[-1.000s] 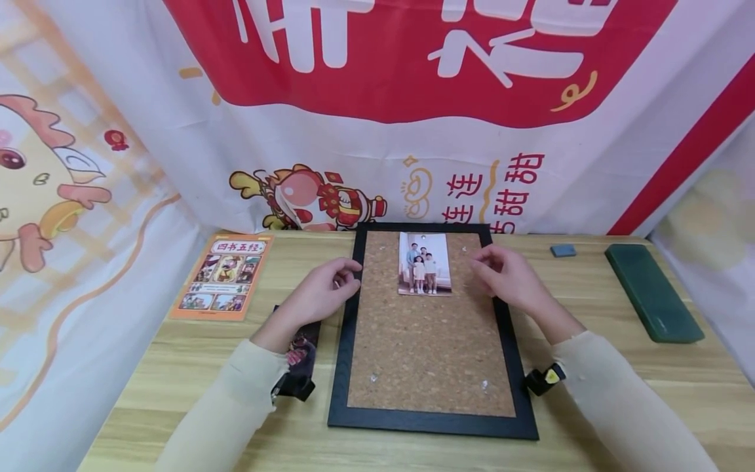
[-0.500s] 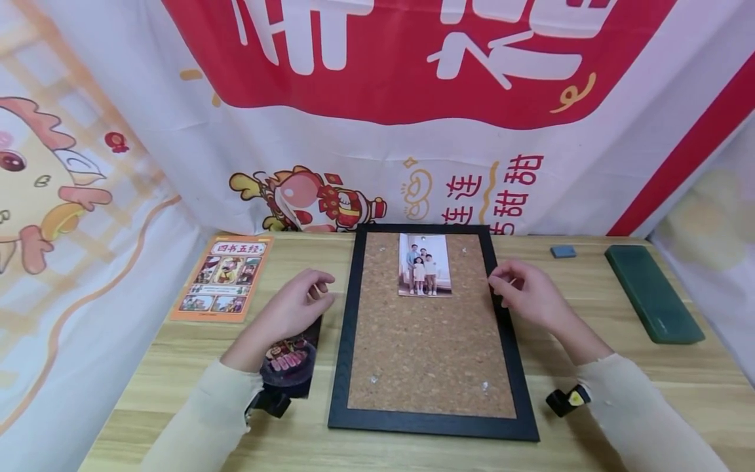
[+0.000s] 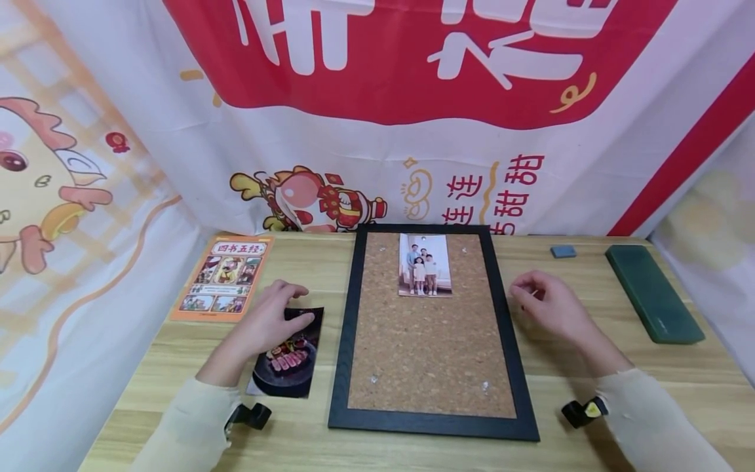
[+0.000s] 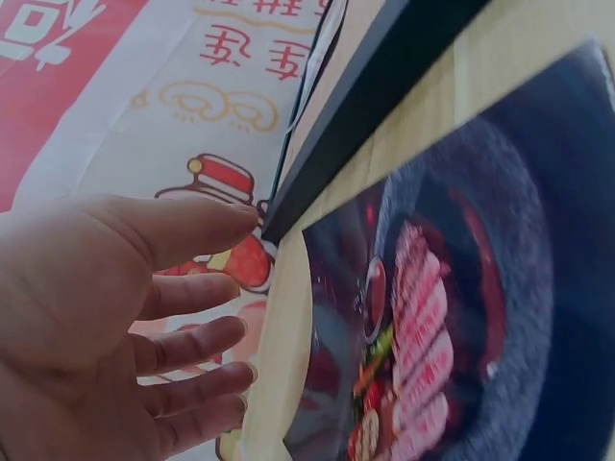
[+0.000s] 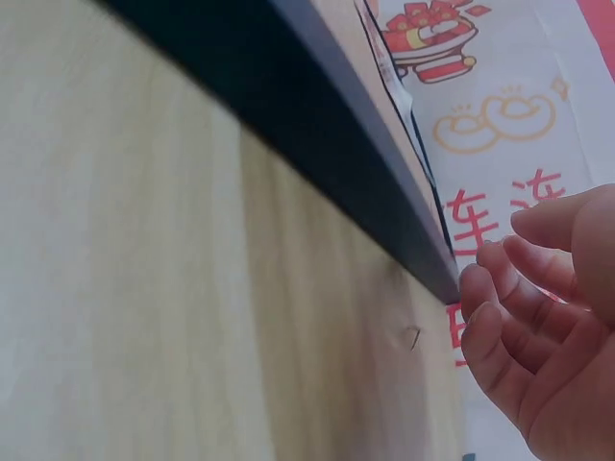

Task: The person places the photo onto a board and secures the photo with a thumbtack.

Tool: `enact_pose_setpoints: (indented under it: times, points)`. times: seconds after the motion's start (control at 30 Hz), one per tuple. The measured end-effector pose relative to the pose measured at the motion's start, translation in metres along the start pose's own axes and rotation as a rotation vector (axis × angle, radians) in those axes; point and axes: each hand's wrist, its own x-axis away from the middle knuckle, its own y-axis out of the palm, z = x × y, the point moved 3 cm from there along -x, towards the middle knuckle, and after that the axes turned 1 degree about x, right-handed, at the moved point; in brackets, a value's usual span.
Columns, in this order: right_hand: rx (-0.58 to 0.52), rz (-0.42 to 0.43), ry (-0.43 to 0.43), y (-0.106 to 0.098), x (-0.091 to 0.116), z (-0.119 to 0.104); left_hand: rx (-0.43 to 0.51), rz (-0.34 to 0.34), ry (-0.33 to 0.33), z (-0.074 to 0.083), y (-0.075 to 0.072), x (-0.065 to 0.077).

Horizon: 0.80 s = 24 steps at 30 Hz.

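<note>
A black-framed corkboard (image 3: pixel 433 354) lies on the table between the hands. Near its top, a family photo (image 3: pixel 425 265) has what looks like a clear pushpin at its upper edge. My left hand (image 3: pixel 268 321), fingers loosely spread, is over the upper left part of a photo of sliced meat on a dark plate (image 3: pixel 289 364); the left wrist view shows nothing in its grasp. To the right of the frame is my right hand (image 3: pixel 548 301), its fingers loosely bent. In the right wrist view nothing shows between those fingers (image 5: pixel 485 331).
An orange comic-style booklet (image 3: pixel 221 278) lies at the back left. At the back right are a small blue block (image 3: pixel 563 251) and a long green case (image 3: pixel 653 295). Clear pushpins (image 3: pixel 374 379) sit near the corkboard's corners. A printed cloth (image 3: pixel 330 141) hangs behind the table.
Both hands have drawn away from the corkboard and toward me, the left one leftward to the food photo, the right one rightward. More of the food photo shows. The family photo stays put.
</note>
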Motion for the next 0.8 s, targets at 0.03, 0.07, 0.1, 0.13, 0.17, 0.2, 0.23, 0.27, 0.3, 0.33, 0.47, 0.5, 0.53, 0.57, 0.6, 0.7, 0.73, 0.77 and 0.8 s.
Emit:
enact_pose_setpoints:
  times: [0.03, 0.07, 0.1, 0.13, 0.17, 0.2, 0.23, 0.27, 0.3, 0.33, 0.47, 0.5, 0.53, 0.57, 0.6, 0.7, 0.73, 0.77, 0.8]
  points:
    - [-0.001, -0.002, 0.007, 0.000, 0.001, 0.002, -0.010, 0.000, -0.003, -0.002, 0.000, 0.001]
    - [-0.001, -0.004, 0.013, 0.000, 0.002, 0.003, -0.019, -0.003, -0.010, -0.005, 0.000, 0.002]
    - [-0.002, -0.008, 0.018, 0.000, 0.002, 0.005, -0.020, -0.008, -0.017, -0.007, -0.001, 0.004]
    - [-0.004, -0.012, 0.023, 0.000, 0.003, 0.007, -0.019, -0.011, -0.027, -0.009, -0.001, 0.005]
    - [-0.006, -0.017, 0.029, 0.000, 0.003, 0.008, -0.021, -0.014, -0.038, -0.012, -0.001, 0.006]
    - [-0.007, -0.022, 0.035, 0.001, 0.003, 0.010, -0.024, -0.015, -0.050, -0.014, -0.002, 0.008]
    - [-0.006, -0.025, 0.039, 0.001, 0.004, 0.011, -0.030, -0.015, -0.060, -0.016, -0.002, 0.009]
    - [0.001, -0.023, 0.040, 0.002, 0.004, 0.013, -0.032, -0.015, -0.071, -0.019, -0.003, 0.011]
    - [0.008, -0.020, 0.039, 0.002, 0.004, 0.014, -0.034, -0.014, -0.081, -0.021, -0.003, 0.012]
    - [0.015, -0.017, 0.043, 0.002, 0.003, 0.016, -0.042, -0.013, -0.091, -0.024, -0.003, 0.013]
    - [0.045, -0.012, 0.075, 0.004, 0.002, 0.023, -0.069, -0.016, -0.111, -0.031, -0.003, 0.017]
    - [0.048, -0.015, 0.089, 0.005, 0.001, 0.025, -0.076, -0.019, -0.112, -0.033, -0.002, 0.018]
    - [0.052, -0.021, 0.108, 0.005, 0.000, 0.026, -0.082, -0.022, -0.114, -0.034, -0.002, 0.018]
    - [0.056, -0.026, 0.124, 0.005, 0.000, 0.028, -0.088, -0.026, -0.115, -0.035, -0.002, 0.018]
    - [0.058, -0.034, 0.141, 0.006, -0.001, 0.029, -0.094, -0.030, -0.115, -0.035, -0.001, 0.018]
    - [0.065, -0.054, 0.176, 0.006, -0.004, 0.032, -0.111, -0.046, -0.117, -0.037, 0.000, 0.017]
    - [0.071, -0.059, 0.182, 0.006, -0.005, 0.032, -0.116, -0.051, -0.116, -0.037, 0.000, 0.016]
    - [0.079, -0.064, 0.182, 0.006, -0.006, 0.032, -0.121, -0.057, -0.114, -0.037, 0.001, 0.015]
    - [0.088, -0.068, 0.179, 0.006, -0.006, 0.032, -0.124, -0.062, -0.114, -0.038, 0.001, 0.015]
